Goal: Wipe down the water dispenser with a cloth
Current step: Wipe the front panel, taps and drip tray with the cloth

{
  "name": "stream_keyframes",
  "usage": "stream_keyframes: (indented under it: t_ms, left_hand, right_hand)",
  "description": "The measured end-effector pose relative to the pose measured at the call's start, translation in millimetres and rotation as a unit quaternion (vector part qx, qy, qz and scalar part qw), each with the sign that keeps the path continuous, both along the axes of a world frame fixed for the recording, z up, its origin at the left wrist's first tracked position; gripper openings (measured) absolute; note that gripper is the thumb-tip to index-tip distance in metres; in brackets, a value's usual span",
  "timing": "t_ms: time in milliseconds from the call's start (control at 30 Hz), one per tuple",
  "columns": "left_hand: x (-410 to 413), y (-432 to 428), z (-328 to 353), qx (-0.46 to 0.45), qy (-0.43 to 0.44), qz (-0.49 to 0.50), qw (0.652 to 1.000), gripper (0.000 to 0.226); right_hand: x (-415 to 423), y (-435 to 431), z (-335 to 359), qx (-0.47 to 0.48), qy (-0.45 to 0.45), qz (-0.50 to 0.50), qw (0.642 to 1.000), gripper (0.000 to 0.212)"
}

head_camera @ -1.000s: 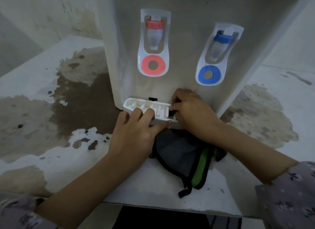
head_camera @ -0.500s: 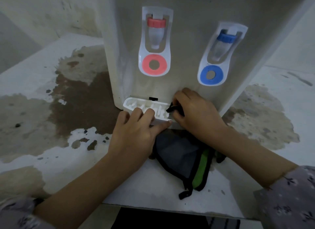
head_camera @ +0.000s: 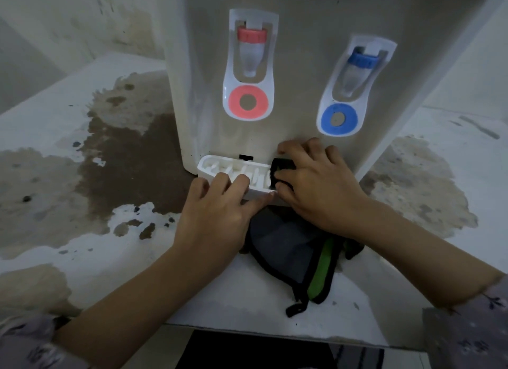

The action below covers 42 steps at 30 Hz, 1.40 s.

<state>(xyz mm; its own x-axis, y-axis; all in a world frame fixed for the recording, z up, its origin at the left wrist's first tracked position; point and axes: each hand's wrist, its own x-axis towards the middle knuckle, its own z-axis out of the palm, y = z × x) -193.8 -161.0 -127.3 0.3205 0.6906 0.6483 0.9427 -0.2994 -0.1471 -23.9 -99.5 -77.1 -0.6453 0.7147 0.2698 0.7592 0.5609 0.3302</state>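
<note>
Cloth [head_camera: 291, 247] in right hand [head_camera: 316, 187], left hand [head_camera: 214, 214] gripping tray [head_camera: 220, 167]

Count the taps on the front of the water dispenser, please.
2. The red tap sits on the left of the water dispenser front; the blue tap sits to its right, a little lower in the view. No others seem hidden.

The left hand [head_camera: 217, 212] grips the front rim of the drip tray [head_camera: 220, 164], fingers hooked over it. The right hand [head_camera: 316, 187] sits over that tray's right end, pinching the cloth [head_camera: 283, 166].
</note>
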Motion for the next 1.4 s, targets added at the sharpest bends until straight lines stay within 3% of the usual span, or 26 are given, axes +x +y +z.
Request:
stream_keyframes:
  t_ms: [267, 467, 667, 800, 933, 1033, 1167, 1400]
  left_hand:
    - [1, -3, 1, -0.017, 0.021, 0.011, 1.000, 0.056]
    - [0, -3, 5, -0.046, 0.019, 0.009, 0.999, 0.057]
    - [-3, -3, 4, -0.052, 0.014, 0.006, 0.999, 0.052]
    - [-4, 2, 4, -0.044, -0.009, -0.003, 0.999, 0.039]
    - [-3, 6, 8, -0.063, -0.063, 0.012, 0.996, 0.032]
    - [-2, 6, 9, -0.091, -0.082, 0.013, 0.992, 0.048]
    - [-2, 3, 10, -0.117, -0.099, -0.004, 0.988, 0.063]
    - [1, -4, 10, -0.140, -0.034, -0.006, 0.990, 0.074]
  right_hand:
    - [-2, 4, 9, -0.106, -0.019, 0.019, 0.994, 0.033]
    - [2, 9, 15, -0.195, 0.040, 0.027, 0.980, 0.029]
    - [9, 16, -2, -0.267, 0.182, 0.051, 0.945, 0.024]
    - [18, 13, -2, -0.329, 0.352, 0.052, 0.875, 0.012]
    - [28, 9, -1, -0.285, 0.444, 0.031, 0.849, 0.017]
    - [24, 9, -6, -0.250, 0.418, 0.028, 0.873, 0.015]
    - [16, 11, -17, -0.152, 0.243, 0.049, 0.957, 0.051]
    - [13, 14, -13, -0.075, 0.107, 0.078, 0.988, 0.088]
